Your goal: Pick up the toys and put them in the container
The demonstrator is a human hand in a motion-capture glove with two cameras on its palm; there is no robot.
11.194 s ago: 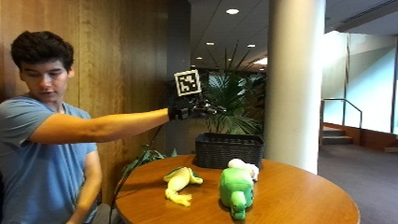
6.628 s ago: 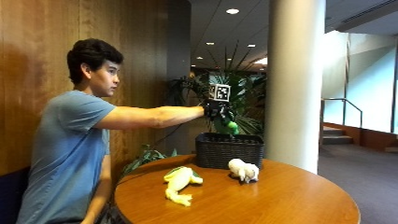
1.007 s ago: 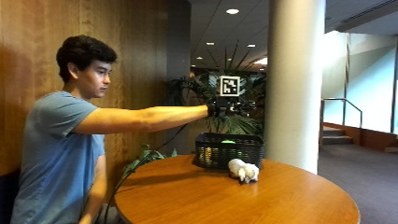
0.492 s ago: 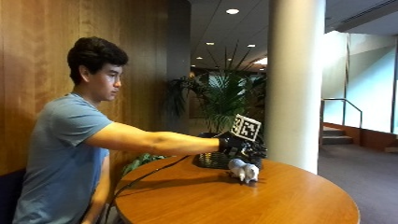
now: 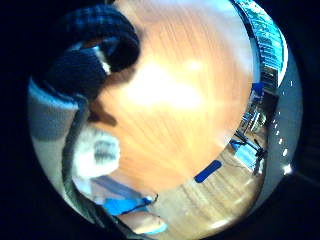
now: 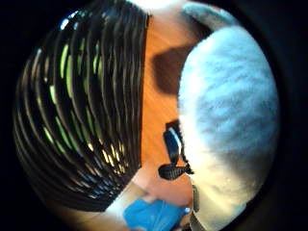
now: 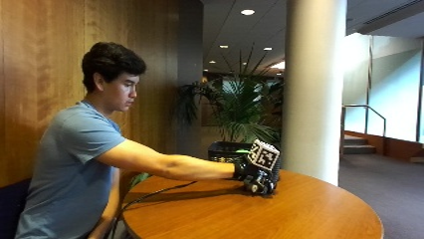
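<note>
My gloved right hand is down on the round wooden table, just in front of the black slatted basket. It covers the white plush toy, which is hidden in the outside view. In the thumb side palm view the fluffy white toy fills the space beside the basket wall, close to the palm. The little finger side view shows the toy on the tabletop, with gloved fingers curled around it. Something green shows at the basket's rim.
A thick white column stands behind the table on the right. A potted palm rises behind the basket. A wood-panelled wall runs along the left, and my arm stretches over the table's left half.
The hand came down from above the basket to the white toy on the table and now covers it, so the toy no longer shows in the outside view.
</note>
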